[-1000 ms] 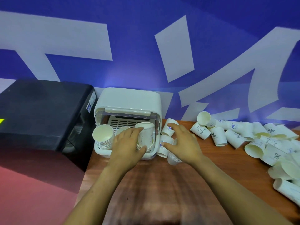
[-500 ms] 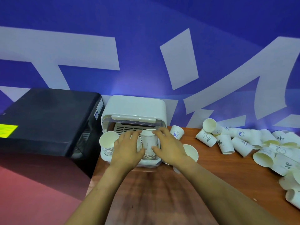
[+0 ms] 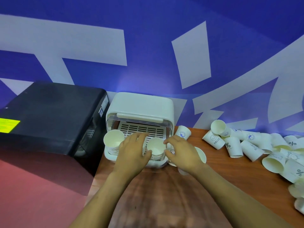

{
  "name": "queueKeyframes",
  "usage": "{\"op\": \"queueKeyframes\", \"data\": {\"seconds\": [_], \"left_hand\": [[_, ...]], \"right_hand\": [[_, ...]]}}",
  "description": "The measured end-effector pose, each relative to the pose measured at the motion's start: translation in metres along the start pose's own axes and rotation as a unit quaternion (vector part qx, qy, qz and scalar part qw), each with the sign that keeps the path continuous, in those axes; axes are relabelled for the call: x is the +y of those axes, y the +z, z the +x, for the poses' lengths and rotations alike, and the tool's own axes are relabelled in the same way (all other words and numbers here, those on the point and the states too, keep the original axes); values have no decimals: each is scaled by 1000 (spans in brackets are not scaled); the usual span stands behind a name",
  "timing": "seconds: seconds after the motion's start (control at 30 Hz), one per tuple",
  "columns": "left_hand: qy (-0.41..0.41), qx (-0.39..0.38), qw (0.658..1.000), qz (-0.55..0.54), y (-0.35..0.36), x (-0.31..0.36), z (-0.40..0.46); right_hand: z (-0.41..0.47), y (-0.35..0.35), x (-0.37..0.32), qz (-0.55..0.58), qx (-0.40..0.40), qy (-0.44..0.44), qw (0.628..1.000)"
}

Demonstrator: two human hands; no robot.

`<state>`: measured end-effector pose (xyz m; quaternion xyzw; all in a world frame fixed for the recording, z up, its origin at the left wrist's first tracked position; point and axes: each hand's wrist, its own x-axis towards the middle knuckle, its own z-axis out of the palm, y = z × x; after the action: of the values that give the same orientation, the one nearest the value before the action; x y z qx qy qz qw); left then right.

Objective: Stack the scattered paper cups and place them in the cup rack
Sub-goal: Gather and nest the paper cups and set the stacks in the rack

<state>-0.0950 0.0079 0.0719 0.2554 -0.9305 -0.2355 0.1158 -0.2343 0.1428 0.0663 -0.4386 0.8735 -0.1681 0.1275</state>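
My left hand (image 3: 133, 151) sits at 9 o'clock of the cup stack (image 3: 156, 148) in the rack (image 3: 139, 106), thumb touching its wall, fingers spread and reaching over the grille behind. My right hand (image 3: 182, 153) is at 3 o'clock of the same stack, fingers loosely curled and apart, just beside the rim; I cannot tell if they touch. A second stack (image 3: 113, 141) stands at the rack's left end. Loose cups (image 3: 233, 148) lie scattered on the table (image 3: 222, 175) toward 3 o'clock, well apart from the rack.

Judgement: thin paper, very light, dents easily, tips at a nudge. Best held low on the nested walls from both sides with gentle pressure, never by the rim.
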Motion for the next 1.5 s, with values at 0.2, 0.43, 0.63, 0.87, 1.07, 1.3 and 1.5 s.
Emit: {"op": "queueKeyframes", "data": {"seconds": [0.2,0.43,0.63,0.87,1.07,1.3,1.5], "left_hand": [[86,-88,992,5,20,49,32],[110,-216,962,124,71,91,80],[110,-282,939,163,105,94,106],[104,-346,916,177,132,89,127],[159,-367,875,273,146,90,134],[164,-375,867,283,151,90,138],[196,-309,893,261,139,96,141]], "right_hand": [[7,-65,57,49,46,62,996],[24,-82,128,36,-13,133,990],[47,-63,163,70,-61,133,987],[83,-29,183,100,-117,128,980],[105,9,190,103,-139,107,979],[113,26,190,129,-115,150,973],[108,3,188,125,-92,129,979]]}}
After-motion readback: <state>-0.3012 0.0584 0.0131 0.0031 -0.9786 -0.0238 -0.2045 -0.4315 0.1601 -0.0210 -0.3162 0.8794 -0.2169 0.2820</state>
